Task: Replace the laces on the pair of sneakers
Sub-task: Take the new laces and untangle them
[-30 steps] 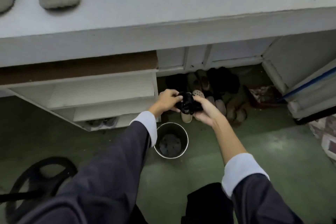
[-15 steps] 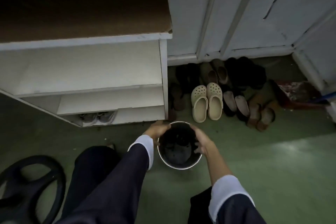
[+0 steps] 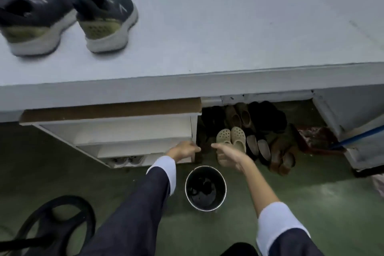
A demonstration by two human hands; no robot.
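Green floor (image 3: 311, 203) below, left hand (image 3: 182, 150) and right hand (image 3: 227, 157) hover, grips loosely open

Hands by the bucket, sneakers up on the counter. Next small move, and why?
Probably raise both hands to the sneakers on the counter: the left hand and right hand look empty, a dark tangle, likely laces, lies in the bucket, and no fresh laces show.

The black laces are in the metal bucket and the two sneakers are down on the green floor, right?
Not quite. The head view shows the two sneakers up on the white counter, not on the green floor. The black laces are in the metal bucket, as you said.
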